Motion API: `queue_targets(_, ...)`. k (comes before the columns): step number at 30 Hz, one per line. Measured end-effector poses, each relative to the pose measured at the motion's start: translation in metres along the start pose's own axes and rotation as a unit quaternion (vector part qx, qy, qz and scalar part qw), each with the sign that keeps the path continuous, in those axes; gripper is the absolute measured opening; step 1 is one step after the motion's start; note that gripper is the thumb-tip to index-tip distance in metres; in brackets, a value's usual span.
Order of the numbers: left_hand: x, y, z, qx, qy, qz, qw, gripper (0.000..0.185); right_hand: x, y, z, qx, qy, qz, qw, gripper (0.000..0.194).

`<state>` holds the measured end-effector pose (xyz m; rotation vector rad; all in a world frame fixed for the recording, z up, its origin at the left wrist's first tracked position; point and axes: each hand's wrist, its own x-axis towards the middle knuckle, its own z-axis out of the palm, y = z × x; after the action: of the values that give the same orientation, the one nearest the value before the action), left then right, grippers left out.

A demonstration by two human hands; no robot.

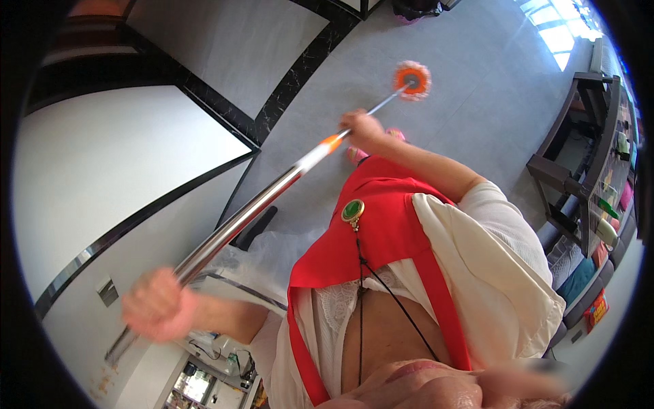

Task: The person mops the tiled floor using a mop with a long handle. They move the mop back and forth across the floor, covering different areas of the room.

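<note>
Both my hands are on the pole of a mop (240,220), which runs slantwise across the view. My left hand (158,304), blurred, is closed around the thick steel part near its upper end. Lower down, my right hand (363,130) grips the pole just past an orange and white collar (322,153). At the far end is a round mop head (412,81) with an orange disc and a pale pink fringe, seen over the grey floor. Whether it touches the floor I cannot tell. A red apron (383,220) and a green pendant (352,209) hang at my front.
At the right stands a dark coffee table (567,174) with small items on top, before a sofa (572,312) with cushions. White panels (127,168) with black edging line the left. Clear plastic sheeting (276,255) lies beside me. A black bag (416,7) is at the top.
</note>
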<state>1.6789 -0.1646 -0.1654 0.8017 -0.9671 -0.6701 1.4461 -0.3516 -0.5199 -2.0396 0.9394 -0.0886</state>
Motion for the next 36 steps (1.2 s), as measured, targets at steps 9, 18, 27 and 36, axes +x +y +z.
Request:
queue_targets(9,0.026,-0.226,0.104,-0.085,-0.182,-0.142,0.969,0.025,0.021,0.247,-0.123,-0.062,0.267,0.086,0.958,0.012)
queue_targets(18,0.066,-0.205,0.087,0.081,-0.121,-0.159,0.977,0.02,0.105,0.229,-0.093,-0.078,0.183,0.054,0.979,0.015)
queue_targets(27,0.074,-0.057,0.053,0.191,0.075,-0.031,0.978,0.034,0.206,-0.027,0.027,0.115,0.063,-0.051,0.99,0.016)
queue_targets(36,0.035,0.038,0.035,0.085,0.104,0.107,0.985,0.038,0.128,-0.093,-0.001,0.044,-0.121,-0.136,0.982,0.009)
